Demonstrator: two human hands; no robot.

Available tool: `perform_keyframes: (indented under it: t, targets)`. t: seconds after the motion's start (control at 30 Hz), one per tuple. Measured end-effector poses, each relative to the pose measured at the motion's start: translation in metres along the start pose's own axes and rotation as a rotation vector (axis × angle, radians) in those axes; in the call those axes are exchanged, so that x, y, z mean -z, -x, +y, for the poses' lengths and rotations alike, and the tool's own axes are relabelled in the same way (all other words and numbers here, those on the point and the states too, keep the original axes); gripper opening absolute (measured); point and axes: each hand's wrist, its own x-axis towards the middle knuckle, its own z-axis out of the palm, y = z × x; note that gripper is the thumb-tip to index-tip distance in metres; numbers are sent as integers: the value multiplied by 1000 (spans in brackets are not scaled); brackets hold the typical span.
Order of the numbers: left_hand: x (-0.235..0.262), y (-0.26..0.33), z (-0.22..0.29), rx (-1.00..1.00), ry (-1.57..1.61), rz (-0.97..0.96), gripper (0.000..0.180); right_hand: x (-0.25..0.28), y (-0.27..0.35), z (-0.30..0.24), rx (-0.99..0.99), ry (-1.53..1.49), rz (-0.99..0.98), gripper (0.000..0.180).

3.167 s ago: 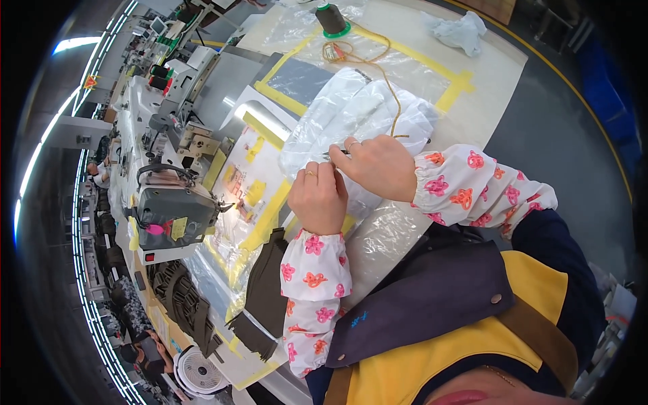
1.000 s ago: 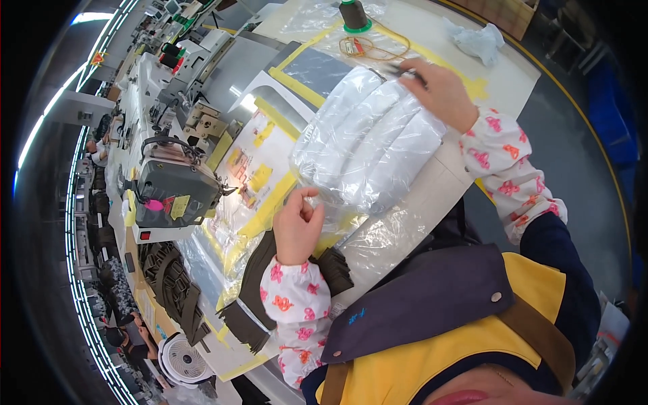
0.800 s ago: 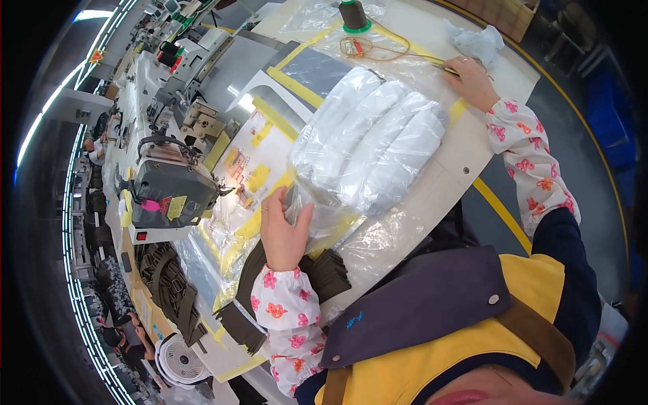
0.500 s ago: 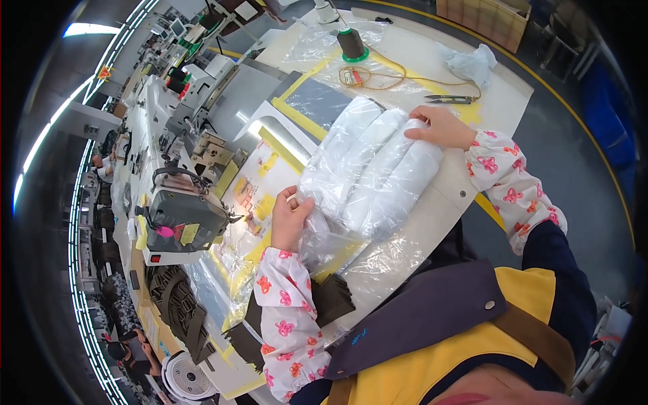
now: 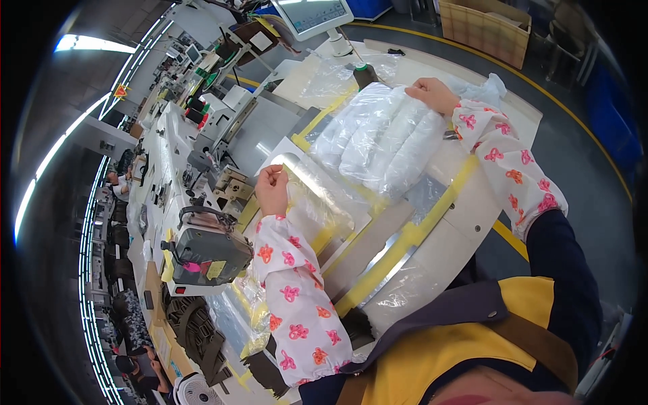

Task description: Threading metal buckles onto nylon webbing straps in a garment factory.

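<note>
A white padded piece in ribbed sections [image 5: 388, 138], under shiny clear plastic, lies across the upper middle of the worktable. Its far right corner is pinched by my right hand [image 5: 434, 96], fingers closed on the edge. To the left, my left hand [image 5: 272, 192] has its fingers closed at the far edge of a white template board with a rounded clear window [image 5: 317, 196]. What those fingertips hold is too small to make out. Yellow-taped strips and a metal-edged slot [image 5: 385, 260] show on the board below the padded piece.
A sewing machine head [image 5: 210, 253] stands close left of my left forearm. Dark brown strips [image 5: 196, 331] lie near it. Behind the padded piece are a thread cone [image 5: 365, 75] and a screen [image 5: 312, 17]. A crumpled plastic bag [image 5: 482, 89] sits beyond my right hand.
The padded piece has moved away from me, uncovering the taped strips and slot. My left hand has left its near side and moved to the white board; my right hand still grips its far corner.
</note>
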Motion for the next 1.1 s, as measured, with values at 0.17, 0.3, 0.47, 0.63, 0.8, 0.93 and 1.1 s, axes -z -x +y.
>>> perform_keyframes:
  t: [0.17, 0.3, 0.47, 0.63, 0.8, 0.93, 1.1]
  targets:
    - [-42, 29, 27, -187, -331, 44, 19, -13, -5, 66, 80, 201, 279, 35]
    - [-40, 66, 53, 125, -781, -448, 34, -8, 1, 73, 77, 2, 299, 34]
    - [-44, 69, 20, 298, -396, -304, 42, -16, -1, 68, 89, -29, 301, 33]
    - [-59, 47, 30, 519, -179, -381, 35, -18, 1, 67, 82, -21, 362, 32]
    - [-65, 47, 52, 221, 679, -215, 25, -21, 3, 66, 95, -34, 354, 32]
    - [-75, 50, 50, 318, 1105, -293, 31, -16, 5, 68, 93, -31, 330, 31]
    - [-80, 34, -25, 325, 665, -292, 37, -21, 1, 66, 117, -61, 323, 32]
